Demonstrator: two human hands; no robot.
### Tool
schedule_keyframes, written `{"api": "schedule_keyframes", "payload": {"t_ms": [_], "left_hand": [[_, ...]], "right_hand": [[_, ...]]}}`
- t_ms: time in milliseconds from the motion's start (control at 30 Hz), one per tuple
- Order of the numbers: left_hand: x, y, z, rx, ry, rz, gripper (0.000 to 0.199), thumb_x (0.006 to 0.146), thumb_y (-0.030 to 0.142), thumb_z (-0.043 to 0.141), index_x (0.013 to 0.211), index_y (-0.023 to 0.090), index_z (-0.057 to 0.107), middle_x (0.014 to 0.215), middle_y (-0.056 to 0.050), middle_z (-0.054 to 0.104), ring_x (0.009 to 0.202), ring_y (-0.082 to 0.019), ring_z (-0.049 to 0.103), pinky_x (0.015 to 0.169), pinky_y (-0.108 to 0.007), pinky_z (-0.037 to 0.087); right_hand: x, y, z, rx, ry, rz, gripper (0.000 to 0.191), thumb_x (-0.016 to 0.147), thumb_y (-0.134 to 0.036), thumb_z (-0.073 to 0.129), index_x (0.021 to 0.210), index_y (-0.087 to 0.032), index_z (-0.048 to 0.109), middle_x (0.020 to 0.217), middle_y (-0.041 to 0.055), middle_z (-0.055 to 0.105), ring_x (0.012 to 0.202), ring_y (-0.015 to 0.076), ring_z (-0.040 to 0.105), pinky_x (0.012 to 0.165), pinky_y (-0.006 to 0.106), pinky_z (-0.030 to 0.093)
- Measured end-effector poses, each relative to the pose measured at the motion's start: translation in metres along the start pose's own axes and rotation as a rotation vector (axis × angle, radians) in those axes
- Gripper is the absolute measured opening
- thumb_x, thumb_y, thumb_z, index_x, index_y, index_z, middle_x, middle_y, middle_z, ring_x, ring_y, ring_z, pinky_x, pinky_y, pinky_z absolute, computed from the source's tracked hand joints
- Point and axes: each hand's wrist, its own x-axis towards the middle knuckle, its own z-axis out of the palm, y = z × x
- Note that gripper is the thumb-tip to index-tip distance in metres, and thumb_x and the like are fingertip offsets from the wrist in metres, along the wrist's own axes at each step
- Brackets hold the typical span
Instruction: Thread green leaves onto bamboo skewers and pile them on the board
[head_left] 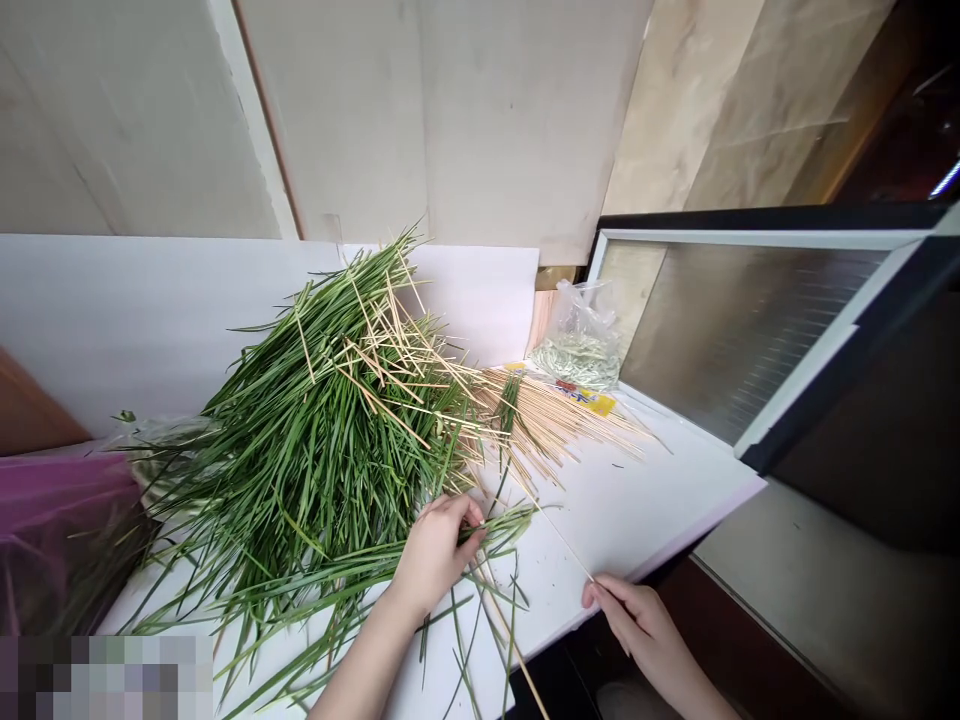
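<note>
My left hand (439,545) is closed in a pinch on a few garlic chives (506,527), whose ends stick out to the right past my fingertips. In my right hand (634,615), near the table's front edge, the fingertips grip the end of a thin bamboo skewer (564,543). Its far end points up and left, towards the chive tips. A large heap of garlic chives (352,440) rises behind my left hand, with loose skewers (390,340) strewn over it. To the right of the heap lies a pile of bamboo skewers (570,415), a small bunch of chives (508,400) on top.
A clear plastic bag (581,345) with pale green strands stands at the back, beside a framed glass panel (735,320). On the left is a purple plastic bag (67,520). Stray chive leaves and a skewer lie across the white table (600,490) near its front edge.
</note>
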Motion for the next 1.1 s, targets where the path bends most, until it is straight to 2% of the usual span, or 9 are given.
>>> {"api": "schedule_keyframes", "payload": {"t_ms": [100,167,267,433,567,700,867,1100], "left_hand": [[0.002,-0.001,-0.001,-0.155,0.024,-0.077,0.006,0.087,0.017,0.06,0.092,0.021,0.06,0.085,-0.001,0.068,0.08,-0.018,0.063,0.076,-0.029,0.047],[0.003,-0.001,-0.002,-0.213,0.023,-0.111,0.011,0.086,0.02,0.061,0.097,0.02,0.063,0.082,-0.001,0.068,0.077,-0.018,0.063,0.074,-0.028,0.047],[0.003,0.0,-0.005,-0.174,0.035,-0.105,0.013,0.088,0.022,0.06,0.096,0.02,0.07,0.083,-0.002,0.066,0.081,-0.019,0.063,0.077,-0.029,0.047],[0.002,0.001,-0.007,-0.187,0.111,-0.12,0.016,0.091,0.027,0.058,0.087,0.02,0.072,0.086,-0.004,0.067,0.08,-0.018,0.062,0.074,-0.028,0.047],[0.002,-0.001,-0.004,-0.289,0.221,-0.171,0.017,0.091,0.031,0.06,0.09,0.018,0.071,0.086,-0.003,0.07,0.072,-0.016,0.059,0.067,-0.026,0.045],[0.002,-0.004,0.001,-0.355,0.279,-0.19,0.017,0.09,0.031,0.063,0.095,0.017,0.071,0.085,-0.003,0.069,0.068,-0.014,0.057,0.064,-0.025,0.045],[0.001,-0.002,0.003,-0.376,0.276,-0.165,0.016,0.09,0.03,0.063,0.096,0.017,0.072,0.088,-0.004,0.07,0.071,-0.015,0.058,0.066,-0.025,0.046],[0.0,0.002,0.006,-0.368,0.26,-0.118,0.017,0.091,0.028,0.062,0.097,0.018,0.075,0.095,-0.006,0.073,0.077,-0.016,0.061,0.069,-0.026,0.047]], "right_hand": [[-0.002,0.009,-0.005,0.067,-0.072,0.044,0.055,0.102,-0.066,0.037,0.075,-0.021,0.054,0.049,-0.0091,0.024,0.045,0.0132,0.024,0.049,0.027,0.02],[-0.003,0.011,-0.008,0.056,-0.1,0.028,0.054,0.102,-0.064,0.038,0.069,-0.022,0.046,0.055,-0.0071,0.027,0.049,0.014,0.026,0.051,0.027,0.02],[-0.005,0.006,-0.01,-0.003,-0.124,-0.033,0.05,0.104,-0.055,0.039,0.067,-0.022,0.042,0.062,-0.0035,0.037,0.056,0.0162,0.034,0.055,0.028,0.026],[-0.007,0.005,-0.011,-0.027,-0.158,-0.069,0.045,0.105,-0.046,0.038,0.068,-0.021,0.045,0.063,-0.0018,0.045,0.06,0.0179,0.041,0.058,0.028,0.03],[-0.01,0.018,-0.005,-0.003,-0.144,-0.078,0.047,0.106,-0.049,0.039,0.071,-0.021,0.054,0.063,-0.0015,0.048,0.059,0.0179,0.044,0.059,0.027,0.032],[-0.013,0.026,0.005,0.031,-0.158,-0.091,0.048,0.106,-0.05,0.04,0.072,-0.021,0.057,0.061,-0.0025,0.044,0.055,0.0162,0.041,0.056,0.027,0.03],[-0.015,0.026,0.012,0.044,-0.186,-0.107,0.048,0.107,-0.049,0.04,0.071,-0.021,0.056,0.059,-0.004,0.039,0.052,0.0147,0.036,0.053,0.027,0.026],[-0.017,0.023,0.014,0.103,-0.177,-0.037,0.052,0.106,-0.056,0.041,0.071,-0.02,0.054,0.058,-0.0055,0.031,0.049,0.0128,0.028,0.05,0.028,0.019]]}}
